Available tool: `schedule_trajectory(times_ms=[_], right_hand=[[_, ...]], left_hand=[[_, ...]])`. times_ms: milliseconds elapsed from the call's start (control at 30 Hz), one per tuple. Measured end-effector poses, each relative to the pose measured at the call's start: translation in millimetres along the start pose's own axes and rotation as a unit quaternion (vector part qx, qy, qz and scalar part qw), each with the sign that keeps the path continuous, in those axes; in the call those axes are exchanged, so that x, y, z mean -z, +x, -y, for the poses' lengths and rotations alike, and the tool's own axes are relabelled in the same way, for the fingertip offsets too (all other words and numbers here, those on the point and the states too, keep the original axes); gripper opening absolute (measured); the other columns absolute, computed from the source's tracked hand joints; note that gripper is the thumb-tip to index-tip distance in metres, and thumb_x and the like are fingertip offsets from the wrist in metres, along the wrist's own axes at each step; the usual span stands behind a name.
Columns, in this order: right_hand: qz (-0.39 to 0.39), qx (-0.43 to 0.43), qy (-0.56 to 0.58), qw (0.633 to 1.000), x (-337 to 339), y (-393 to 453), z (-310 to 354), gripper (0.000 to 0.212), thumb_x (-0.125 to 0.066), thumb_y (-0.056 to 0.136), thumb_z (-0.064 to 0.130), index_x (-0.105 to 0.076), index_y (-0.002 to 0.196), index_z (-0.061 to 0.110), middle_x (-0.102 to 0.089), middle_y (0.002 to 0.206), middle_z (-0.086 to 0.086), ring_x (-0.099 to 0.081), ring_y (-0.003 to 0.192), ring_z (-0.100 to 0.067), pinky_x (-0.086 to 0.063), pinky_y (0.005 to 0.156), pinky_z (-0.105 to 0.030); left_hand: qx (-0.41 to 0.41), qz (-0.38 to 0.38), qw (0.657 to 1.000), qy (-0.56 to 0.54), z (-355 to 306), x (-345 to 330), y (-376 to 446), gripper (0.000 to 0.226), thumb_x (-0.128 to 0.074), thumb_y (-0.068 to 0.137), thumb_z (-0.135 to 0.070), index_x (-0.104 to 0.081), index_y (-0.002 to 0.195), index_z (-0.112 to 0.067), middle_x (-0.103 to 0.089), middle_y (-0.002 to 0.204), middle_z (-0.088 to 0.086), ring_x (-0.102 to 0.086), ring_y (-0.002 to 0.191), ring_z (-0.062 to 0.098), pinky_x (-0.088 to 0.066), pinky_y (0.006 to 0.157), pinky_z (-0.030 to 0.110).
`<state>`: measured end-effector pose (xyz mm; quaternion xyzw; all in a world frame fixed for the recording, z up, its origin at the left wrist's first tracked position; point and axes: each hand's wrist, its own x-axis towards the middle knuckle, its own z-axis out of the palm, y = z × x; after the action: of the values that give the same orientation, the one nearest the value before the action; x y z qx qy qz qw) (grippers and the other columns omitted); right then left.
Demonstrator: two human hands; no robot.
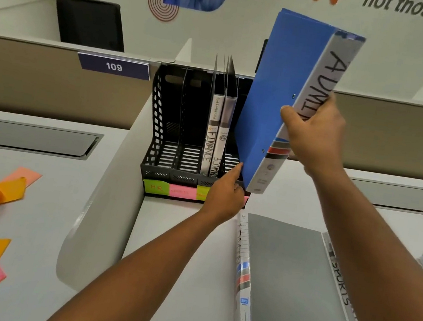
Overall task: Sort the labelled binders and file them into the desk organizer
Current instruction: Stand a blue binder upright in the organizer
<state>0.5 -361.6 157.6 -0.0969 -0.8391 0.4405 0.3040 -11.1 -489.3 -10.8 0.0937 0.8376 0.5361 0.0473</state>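
The blue binder point(282, 94) in my right grip point(314, 136) reads "ADMIN" down its spine, my fingers covering the last letter. In the organizer point(161, 126), one upright binder point(212, 133) says "Punchless File" and "FINANCE"; its neighbour point(220, 145) shows "NANCE". A green note point(155, 187) on the organizer's front reads "HR". The partition sign point(114, 66) says "109". Wall lettering point(422, 9) reads "not those who". The grey binder point(295, 289) lying on the worktop reads "SPORTS".

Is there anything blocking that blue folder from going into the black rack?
Nothing visible blocks it. The right hand holds the blue ADMIN binder tilted over the organizer's rightmost slot, beside the two FINANCE binders. The left hand rests at the organizer's front edge, touching the binder's lower corner, not in the slot.
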Motion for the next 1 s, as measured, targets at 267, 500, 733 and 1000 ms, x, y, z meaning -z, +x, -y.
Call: schedule_trajectory(times_ms=[267,500,733,1000], right_hand=[[0.027,0.021,-0.017,0.999,-56.2,19.1,-6.1,0.058,-0.066,0.085,0.04,-0.047,0.135,0.019,-0.066,0.124,0.001,-0.066,0.106,-0.019,-0.056,0.092,-0.039],[0.036,0.031,-0.01,0.999,-91.0,8.4,-30.6,0.061,-0.064,0.091,0.042,-0.041,0.14,0.014,-0.063,0.13,-0.005,-0.063,0.114,-0.022,-0.054,0.093,-0.035],[0.038,0.066,-0.026,0.997,-91.5,7.8,-42.6,0.059,-0.062,0.093,0.044,-0.043,0.139,0.014,-0.062,0.131,-0.004,-0.062,0.116,-0.018,-0.052,0.091,-0.028],[0.026,0.053,-0.02,0.998,-95.3,1.1,-53.9,0.062,-0.06,0.094,0.047,-0.039,0.143,0.015,-0.06,0.133,-0.005,-0.061,0.118,-0.02,-0.047,0.088,-0.023]], left_hand=[[-0.047,0.019,0.982,0.184,33.7,19.8,11.5,0.061,-0.047,0.091,-0.001,-0.04,0.149,-0.017,-0.044,0.152,0.004,-0.033,0.143,0.025,-0.028,0.116,0.032],[-0.071,0.024,0.958,0.278,51.9,17.4,12.3,0.049,-0.051,0.094,-0.012,-0.049,0.143,-0.013,-0.041,0.154,0.001,-0.025,0.145,0.022,-0.031,0.116,0.038],[-0.08,-0.035,0.954,0.285,50.5,17.7,15.8,0.032,-0.053,0.092,-0.014,-0.072,0.118,-0.015,-0.058,0.141,0.003,-0.051,0.132,0.021,-0.045,0.105,0.038],[-0.092,-0.04,0.95,0.297,52.0,18.6,14.3,0.025,-0.054,0.091,-0.015,-0.077,0.101,-0.012,-0.06,0.139,0.002,-0.055,0.129,0.017,-0.047,0.101,0.033]])
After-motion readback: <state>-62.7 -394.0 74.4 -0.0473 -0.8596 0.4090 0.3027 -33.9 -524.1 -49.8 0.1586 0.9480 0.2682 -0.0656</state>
